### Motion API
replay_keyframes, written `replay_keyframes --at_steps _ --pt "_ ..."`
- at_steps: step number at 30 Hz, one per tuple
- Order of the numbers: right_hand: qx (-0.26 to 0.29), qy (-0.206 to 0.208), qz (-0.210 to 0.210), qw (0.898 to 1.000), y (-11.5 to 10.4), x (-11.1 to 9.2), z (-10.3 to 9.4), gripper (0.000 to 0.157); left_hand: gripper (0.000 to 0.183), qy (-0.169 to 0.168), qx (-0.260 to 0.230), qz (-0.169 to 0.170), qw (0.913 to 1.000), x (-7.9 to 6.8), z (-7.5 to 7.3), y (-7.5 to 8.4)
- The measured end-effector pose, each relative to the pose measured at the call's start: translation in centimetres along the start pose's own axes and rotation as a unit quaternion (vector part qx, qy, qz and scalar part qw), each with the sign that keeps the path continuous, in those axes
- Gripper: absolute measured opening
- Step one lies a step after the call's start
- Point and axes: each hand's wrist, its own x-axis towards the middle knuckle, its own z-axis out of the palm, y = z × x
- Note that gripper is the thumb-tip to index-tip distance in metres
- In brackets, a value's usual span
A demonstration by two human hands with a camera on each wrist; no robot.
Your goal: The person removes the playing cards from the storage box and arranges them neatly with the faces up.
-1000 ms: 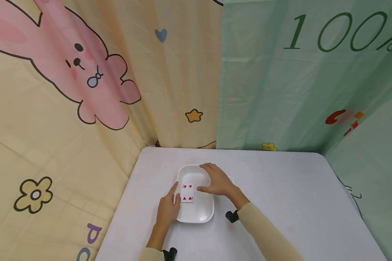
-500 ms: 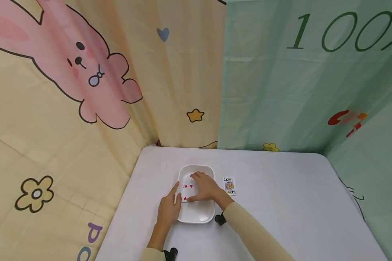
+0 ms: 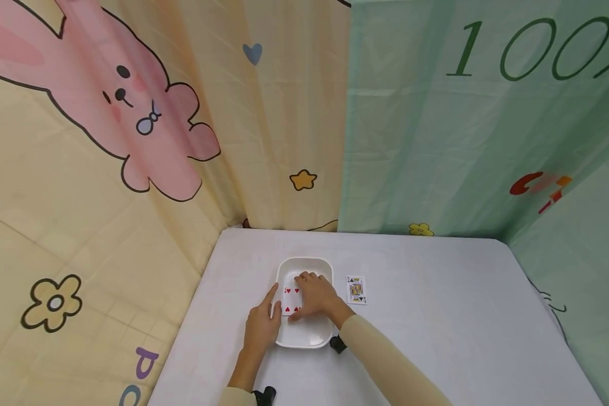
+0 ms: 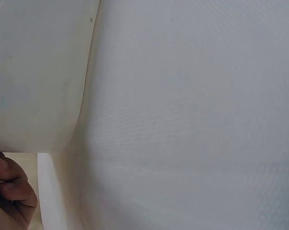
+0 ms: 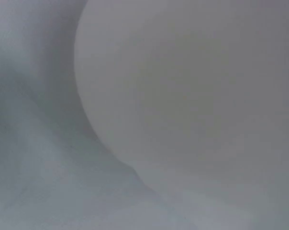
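Note:
A white rectangular tray (image 3: 307, 339) lies on the table, and my left hand (image 3: 261, 325) grips its left rim, thumb toward the inside. In the left wrist view, curled fingers (image 4: 13, 184) show by the tray's edge (image 4: 49, 96). Inside the tray lies a face-up playing card with red hearts (image 3: 288, 300). My right hand (image 3: 314, 294) is spread over that card's right side, fingertips by its far edge and thumb by its near edge; contact is unclear. The right wrist view is blurred, showing only the tray's pale curved side (image 5: 183, 120).
To the right of the tray, a face-up court card with black clubs (image 3: 356, 290) lies on the white table (image 3: 426, 316). Patterned curtains (image 3: 284, 124) hang behind and beside the table. Black wrist cameras are worn on both wrists.
My right hand has moved left from over the tray's right rim to the hearts card, uncovering the court card on the table. My left hand stays at the tray's rim.

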Motion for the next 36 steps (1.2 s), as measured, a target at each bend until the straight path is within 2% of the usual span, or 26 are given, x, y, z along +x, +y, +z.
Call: replay_keyframes --at_steps 8,15,23,28,32,36 --pt "-0.030 -0.019 0.014 0.999 -0.7 0.1 0.6 0.111 0.051 0.002 -0.001 0.000 1.0000 -0.2 -0.2 0.0" --pt "-0.035 -0.010 0.014 0.999 -0.7 0.1 0.9 0.099 0.050 0.005 0.000 -0.003 1.0000 -0.2 -0.1 0.0" --pt "-0.028 -0.007 0.012 1.000 -0.6 0.1 0.8 0.095 0.051 -0.001 -0.005 -0.005 1.0000 0.0 0.0 -0.2" --pt "-0.026 -0.004 0.011 1.000 -0.6 -0.1 0.4 0.095 0.050 0.007 -0.007 0.002 1.0000 0.0 0.2 -0.3" --pt "-0.011 0.003 0.011 1.000 -0.6 -0.3 -0.1 0.094 0.051 0.011 -0.009 0.006 0.9999 0.1 0.2 -0.3" --pt "0.005 0.009 0.010 1.000 -0.7 -0.4 -0.5 0.093 0.052 0.008 -0.008 -0.003 0.9999 0.0 0.1 -0.3"
